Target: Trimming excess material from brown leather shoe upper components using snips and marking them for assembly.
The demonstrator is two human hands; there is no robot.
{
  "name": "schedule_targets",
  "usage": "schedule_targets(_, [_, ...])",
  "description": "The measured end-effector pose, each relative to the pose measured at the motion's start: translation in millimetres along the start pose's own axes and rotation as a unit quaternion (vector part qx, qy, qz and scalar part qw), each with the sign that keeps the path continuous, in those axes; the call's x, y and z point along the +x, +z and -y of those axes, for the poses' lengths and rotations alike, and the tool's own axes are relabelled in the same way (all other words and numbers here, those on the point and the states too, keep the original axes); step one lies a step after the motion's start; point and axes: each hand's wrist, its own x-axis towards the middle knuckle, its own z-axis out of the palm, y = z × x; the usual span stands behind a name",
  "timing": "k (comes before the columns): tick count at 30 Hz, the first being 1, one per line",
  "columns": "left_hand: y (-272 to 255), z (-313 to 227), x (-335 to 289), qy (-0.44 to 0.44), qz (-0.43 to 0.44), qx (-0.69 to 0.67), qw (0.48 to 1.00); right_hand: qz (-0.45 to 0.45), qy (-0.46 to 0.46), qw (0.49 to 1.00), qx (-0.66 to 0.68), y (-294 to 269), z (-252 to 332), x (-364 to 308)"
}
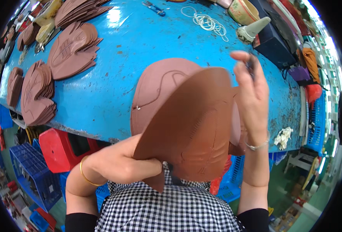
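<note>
A brown leather shoe upper (206, 135), with stitched lines and creases, is held up over the table's near edge. My left hand (120, 164) is closed on its lower left edge, thumb and fingers gripping the leather. Raised just right of the piece, my right hand (253, 87) has curled fingers around a small dark object (251, 63), too blurred to name. Behind the held upper lie pinkish-brown pieces (149, 87) with a dark curved seam, partly hidden by it.
Stacks of pinkish-brown cut pieces (72, 52) (37, 92) lie at left on the blue table (109, 96). Toward the back are a blue-handled tool (154, 8), tangled white cord (207, 22) and a grey cone (254, 30). A red stool (55, 150) stands below left; crumpled white scrap (283, 138) sits right.
</note>
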Motion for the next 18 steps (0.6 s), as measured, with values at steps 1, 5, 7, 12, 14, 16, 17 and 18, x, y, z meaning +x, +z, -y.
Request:
schedule_targets(1, [-2.3,-1.1,-3.0,-0.013,0.029,0.037,0.999,0.009,-0.001,1.000,0.000,-11.5,-1.2,-7.6])
schedule_targets(5, [-10.8,11.8,-5.8,0.026,-0.007,0.003,1.000,0.214,0.196,0.926,0.240,-39.7,-6.0,-51.3])
schedule_targets(7, [-5.9,11.2,-7.6,0.031,-0.037,0.002,0.999,0.195,0.216,0.916,0.278,-42.5,-1.5,-66.1])
schedule_targets(12, [-10.5,19.2,-0.6,0.056,0.015,0.040,0.998,0.143,0.201,0.927,0.282,-45.7,13.3,-73.6])
schedule_targets(14, [8.3,22.0,2.2,0.110,-0.017,0.017,0.994,0.082,0.200,0.935,0.281,-38.6,24.4,-73.2])
schedule_targets(16, [10.3,25.2,1.9,0.167,-0.052,-0.007,0.985,0.078,0.173,0.950,0.250,-42.8,20.9,-77.8])
schedule_targets(17, [0.9,27.2,0.8,0.122,-0.011,0.014,0.992,0.076,0.146,0.962,0.219,-44.7,19.8,-79.7])
schedule_targets(18, [-4.2,28.8,0.0,0.075,0.031,0.034,0.996,0.076,0.146,0.962,0.218,-46.0,20.5,-81.3])
